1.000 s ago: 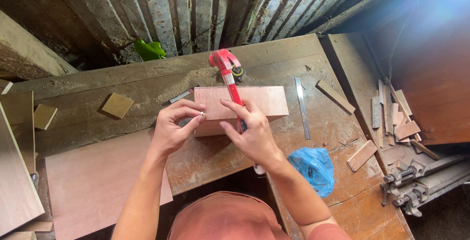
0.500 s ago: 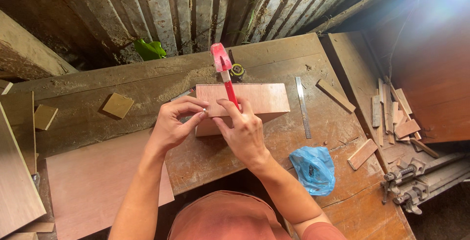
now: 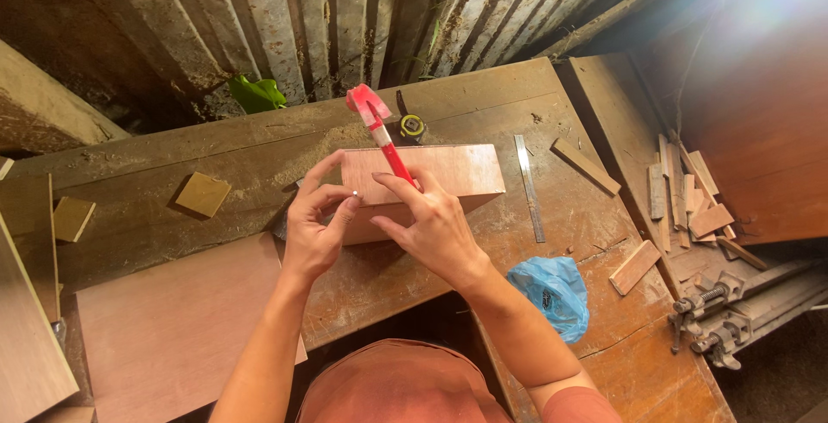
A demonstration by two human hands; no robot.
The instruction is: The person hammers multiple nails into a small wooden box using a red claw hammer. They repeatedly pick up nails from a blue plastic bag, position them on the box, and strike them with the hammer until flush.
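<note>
On the bench (image 3: 216,160), your left hand (image 3: 317,231) pinches a tiny pale nail (image 3: 354,194) against the plywood box (image 3: 431,177); your right hand (image 3: 435,229) is closed round the red hammer (image 3: 379,130). Thin plywood looks light, stiff, splinter-prone: steady it by the near wall.

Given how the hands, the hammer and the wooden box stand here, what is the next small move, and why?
Probably a light tap: the left hand pinches a small nail against the pinkish rectangular plywood box, and the right hand holds the red-handled hammer raised behind it.
</note>
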